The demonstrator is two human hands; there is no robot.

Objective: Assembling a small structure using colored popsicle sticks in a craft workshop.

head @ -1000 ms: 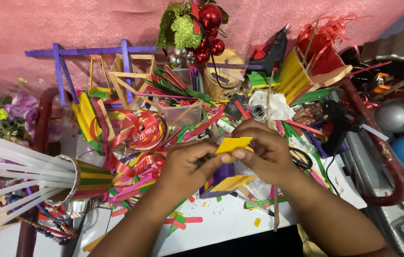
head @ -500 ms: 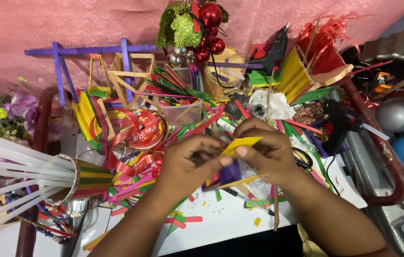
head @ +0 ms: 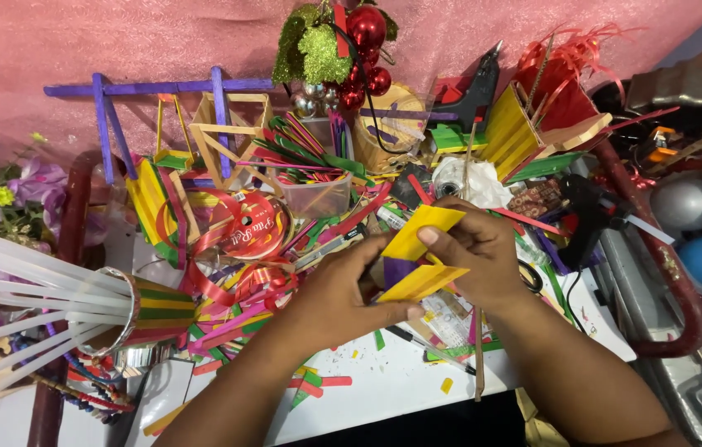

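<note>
Both hands meet over the cluttered craft table, holding one small piece made of yellow and purple flat sticks (head: 417,252). My left hand (head: 343,294) grips its lower yellow panel from the left. My right hand (head: 483,252) pinches the upper yellow panel, thumb on top. A purple part shows between the two yellow panels. The far side of the piece is hidden by my right fingers.
Loose coloured sticks and paper scraps litter the white tabletop (head: 384,385). A red ribbon spool (head: 250,225), a clear tub of sticks (head: 314,186), a black glue gun (head: 475,87), a bundle of white glue sticks (head: 28,290) and red bauble decor (head: 351,41) surround the hands.
The yellow and purple piece has been turned in my hands, so two yellow panels now show at an angle. My hands stayed in nearly the same place.
</note>
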